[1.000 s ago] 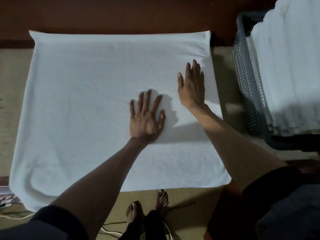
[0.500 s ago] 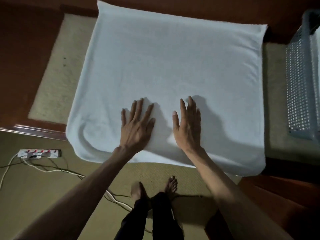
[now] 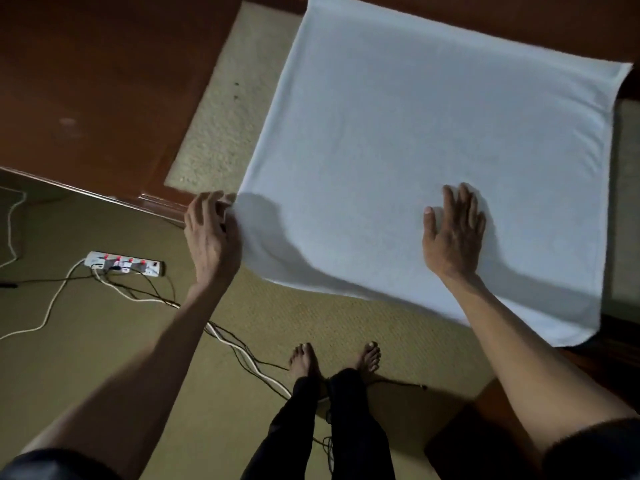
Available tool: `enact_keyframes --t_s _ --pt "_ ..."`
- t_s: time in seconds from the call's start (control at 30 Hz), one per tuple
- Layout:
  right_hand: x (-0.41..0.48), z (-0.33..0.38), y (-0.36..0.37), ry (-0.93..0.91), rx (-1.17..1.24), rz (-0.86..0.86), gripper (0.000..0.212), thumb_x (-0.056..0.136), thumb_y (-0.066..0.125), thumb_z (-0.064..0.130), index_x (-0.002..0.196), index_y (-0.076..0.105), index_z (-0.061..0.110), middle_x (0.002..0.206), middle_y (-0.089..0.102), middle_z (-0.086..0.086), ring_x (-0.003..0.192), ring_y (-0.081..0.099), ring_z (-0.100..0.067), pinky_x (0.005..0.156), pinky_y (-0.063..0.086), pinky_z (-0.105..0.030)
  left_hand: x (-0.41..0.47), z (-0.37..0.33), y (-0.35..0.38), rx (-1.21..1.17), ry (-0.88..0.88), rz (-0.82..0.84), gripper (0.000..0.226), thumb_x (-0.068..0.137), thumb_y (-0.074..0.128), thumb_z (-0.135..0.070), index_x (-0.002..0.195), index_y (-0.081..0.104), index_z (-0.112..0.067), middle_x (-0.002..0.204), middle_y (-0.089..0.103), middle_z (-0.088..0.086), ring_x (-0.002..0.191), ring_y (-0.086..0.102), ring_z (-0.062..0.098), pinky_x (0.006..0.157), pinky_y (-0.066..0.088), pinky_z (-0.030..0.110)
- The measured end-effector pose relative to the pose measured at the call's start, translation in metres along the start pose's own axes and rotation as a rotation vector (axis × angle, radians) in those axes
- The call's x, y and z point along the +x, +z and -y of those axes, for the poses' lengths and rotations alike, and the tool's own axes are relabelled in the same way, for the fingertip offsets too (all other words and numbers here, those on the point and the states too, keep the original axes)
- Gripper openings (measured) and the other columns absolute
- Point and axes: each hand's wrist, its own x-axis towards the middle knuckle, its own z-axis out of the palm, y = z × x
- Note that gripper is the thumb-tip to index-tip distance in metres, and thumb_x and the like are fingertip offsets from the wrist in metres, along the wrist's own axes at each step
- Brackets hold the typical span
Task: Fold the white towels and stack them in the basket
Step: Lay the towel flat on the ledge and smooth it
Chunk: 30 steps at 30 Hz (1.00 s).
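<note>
A large white towel (image 3: 415, 140) lies spread flat on a raised surface, its near edge hanging slightly over the front. My left hand (image 3: 211, 233) grips the towel's near left corner, fingers curled round the edge. My right hand (image 3: 453, 237) presses flat on the towel near its front right part, fingers straight. The basket is out of view.
A beige mat (image 3: 225, 109) lies under the towel on the dark wooden surface (image 3: 86, 81). On the floor at the left sits a white power strip (image 3: 124, 263) with several cables trailing toward my bare feet (image 3: 336, 358).
My left hand has slid left off the towel's middle and taken hold of the near left corner. My right hand has shifted right, still flat. The view swung left, losing the basket.
</note>
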Motion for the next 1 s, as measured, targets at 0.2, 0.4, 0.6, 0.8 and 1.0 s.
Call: enact_keyframes --t_s 0.2,0.4,0.6,0.8,1.0 --pt "-0.003 0.029 0.003 0.202 -0.001 0.039 0.054 0.108 0.029 0.034 0.159 0.028 0.017 0.168 0.014 -0.015 0.155 0.013 -0.035 0.120 0.009 -0.061 -0.047 0.011 -0.011 -0.404 -0.498 0.208 0.042 0.099 0.056 -0.054 0.105 0.060 -0.013 0.100 0.067 0.003 0.089 0.061 0.018 0.080 0.051 0.041" --pt "-0.033 0.114 0.023 0.112 0.114 -0.038 0.049 0.106 0.042 0.029 0.150 0.041 0.009 0.165 0.022 -0.018 0.154 0.019 -0.031 0.121 0.014 -0.056 -0.048 0.023 -0.012 -0.798 -0.702 0.537 0.028 0.091 0.074 -0.044 0.093 0.071 -0.016 0.092 0.071 0.002 0.086 0.066 0.017 0.078 0.050 0.035" --pt "-0.050 0.126 0.041 0.008 0.027 -0.082 0.054 0.106 0.034 0.045 0.151 0.041 0.014 0.163 0.030 -0.015 0.151 0.027 -0.032 0.120 0.020 -0.053 -0.036 0.056 -0.024 -0.966 -0.733 0.631 0.029 0.083 0.072 -0.038 0.088 0.071 -0.009 0.098 0.074 0.005 0.092 0.070 0.019 0.086 0.059 0.031" --pt "-0.053 0.131 0.040 0.025 0.026 -0.120 0.055 0.107 0.032 0.047 0.151 0.041 0.017 0.164 0.031 -0.011 0.153 0.025 -0.028 0.123 0.019 -0.051 -0.026 0.065 -0.030 -1.055 -0.679 0.760 0.022 0.068 0.085 -0.018 0.088 0.078 -0.014 0.098 0.076 0.008 0.090 0.073 0.022 0.079 0.060 0.029" --pt "-0.054 0.132 0.038 0.042 0.029 -0.116 0.055 0.105 0.031 0.046 0.152 0.040 0.018 0.164 0.030 -0.009 0.153 0.023 -0.027 0.123 0.017 -0.050 -0.030 0.077 -0.030 -0.742 -0.526 0.744 0.035 0.078 0.084 -0.005 0.106 0.070 0.009 0.101 0.076 0.015 0.089 0.074 0.022 0.079 0.060 0.027"
